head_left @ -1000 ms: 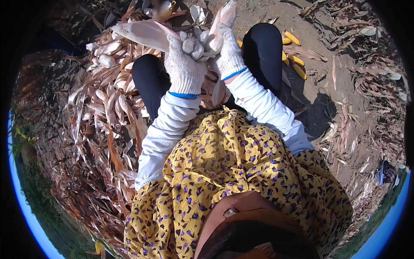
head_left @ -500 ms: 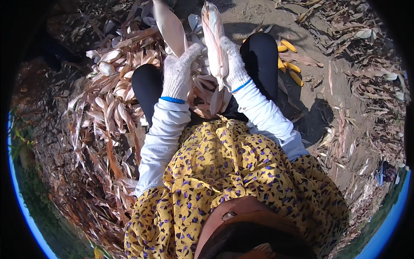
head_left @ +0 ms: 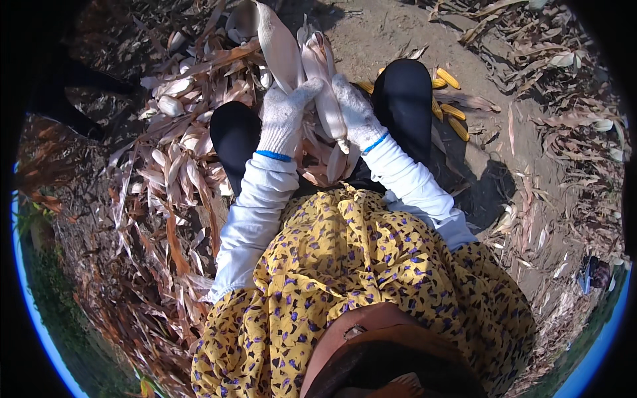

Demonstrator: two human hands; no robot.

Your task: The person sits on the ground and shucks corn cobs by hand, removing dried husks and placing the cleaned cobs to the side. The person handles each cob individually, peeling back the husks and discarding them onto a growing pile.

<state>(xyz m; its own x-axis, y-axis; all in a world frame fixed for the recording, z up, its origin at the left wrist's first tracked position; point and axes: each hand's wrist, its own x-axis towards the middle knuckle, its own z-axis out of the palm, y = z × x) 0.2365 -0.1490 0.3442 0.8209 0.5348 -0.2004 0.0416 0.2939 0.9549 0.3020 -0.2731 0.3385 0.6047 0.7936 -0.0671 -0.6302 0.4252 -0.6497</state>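
Observation:
Both my hands wear whitish knit gloves with blue cuffs. My right hand (head_left: 358,114) is closed around the right side of an ear of corn (head_left: 325,93) still wrapped in its pale, dry husk. The ear stands lengthwise between my hands, its stub end toward me. My left hand (head_left: 282,116) grips a broad, loose husk leaf (head_left: 277,50) that sticks up past the fingers. Its thumb reaches across to the left side of the ear. The gloves hide most of my fingertips.
Several bare yellow cobs (head_left: 453,111) lie on the soil beyond my right knee (head_left: 403,93). A heap of stripped husks (head_left: 189,142) spreads to the left and between my legs. Dry stalks and leaves (head_left: 570,126) litter the far right. Dark legs (head_left: 73,89) show at the left edge.
The ear has come down and left, with its top leaning left, against my left thumb. My hands are closer together. The husk leaf has shifted slightly right.

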